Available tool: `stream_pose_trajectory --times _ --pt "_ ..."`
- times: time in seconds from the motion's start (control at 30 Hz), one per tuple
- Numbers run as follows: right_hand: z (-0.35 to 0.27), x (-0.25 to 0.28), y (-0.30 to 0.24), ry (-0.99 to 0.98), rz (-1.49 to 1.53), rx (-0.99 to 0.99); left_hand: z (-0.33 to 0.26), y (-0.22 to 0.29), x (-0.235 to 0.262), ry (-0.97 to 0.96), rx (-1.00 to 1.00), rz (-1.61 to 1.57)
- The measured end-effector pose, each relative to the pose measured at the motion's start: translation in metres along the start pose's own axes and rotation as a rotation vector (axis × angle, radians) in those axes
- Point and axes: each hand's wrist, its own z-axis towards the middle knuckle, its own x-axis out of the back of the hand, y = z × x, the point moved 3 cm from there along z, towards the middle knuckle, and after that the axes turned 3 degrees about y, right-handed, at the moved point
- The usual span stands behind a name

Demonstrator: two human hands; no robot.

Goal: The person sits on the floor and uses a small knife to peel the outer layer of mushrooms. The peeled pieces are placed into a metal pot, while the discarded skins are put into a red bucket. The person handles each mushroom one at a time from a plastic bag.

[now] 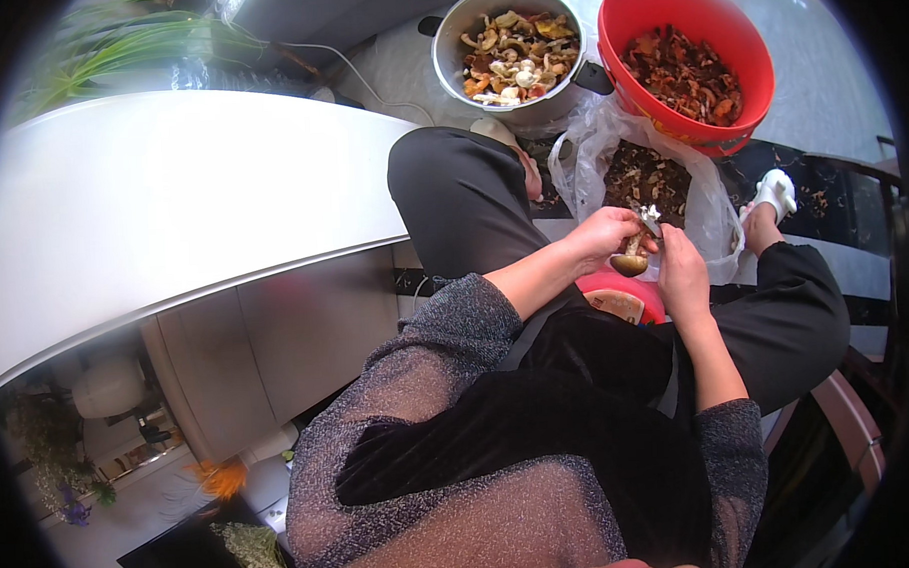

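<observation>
In front of me my left hand grips a mushroom, its brown cap hanging downward and its stem pointing up. My right hand is closed round a small knife, whose blade meets the stem near its pale end. Most of the knife's handle is hidden in my fingers. Beneath my hands, between my knees, sits a red-pink container with something light orange-brown in it. Just beyond my hands a clear plastic bag lies open, with dark scraps and trimmings inside.
A metal pot of cut mushrooms stands ahead, beside a red bucket with reddish-brown pieces. To my left runs a white tabletop. Scraps lie on the dark floor strip by my right foot. A cable trails behind the table.
</observation>
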Motion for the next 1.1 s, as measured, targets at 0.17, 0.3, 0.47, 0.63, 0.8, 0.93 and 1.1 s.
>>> stream_pose_trajectory --times 0.17,0.3,0.47,0.63,0.8,0.93,1.1 --pt "0.003 0.001 -0.004 -0.039 -0.169 0.05 -0.003 0.001 -0.002 -0.012 0.011 -0.024" --pt "0.005 0.001 -0.003 -0.042 -0.197 0.032 -0.001 -0.001 0.001 -0.028 0.026 -0.052" --pt "0.005 0.001 0.0 -0.039 -0.207 0.022 0.004 -0.004 0.004 -0.029 0.033 -0.059" --pt "0.003 -0.001 0.015 -0.069 -0.182 -0.064 0.005 -0.005 0.006 -0.041 0.027 -0.05" --pt "0.002 0.002 0.024 -0.014 -0.097 -0.143 0.006 -0.003 0.005 0.008 -0.102 0.184" --pt "0.001 0.004 0.015 -0.007 -0.078 -0.086 0.002 0.003 0.003 0.129 -0.288 0.559" --pt "0.002 0.002 0.001 -0.024 -0.128 -0.006 -0.011 0.013 -0.003 0.302 -0.664 0.953"
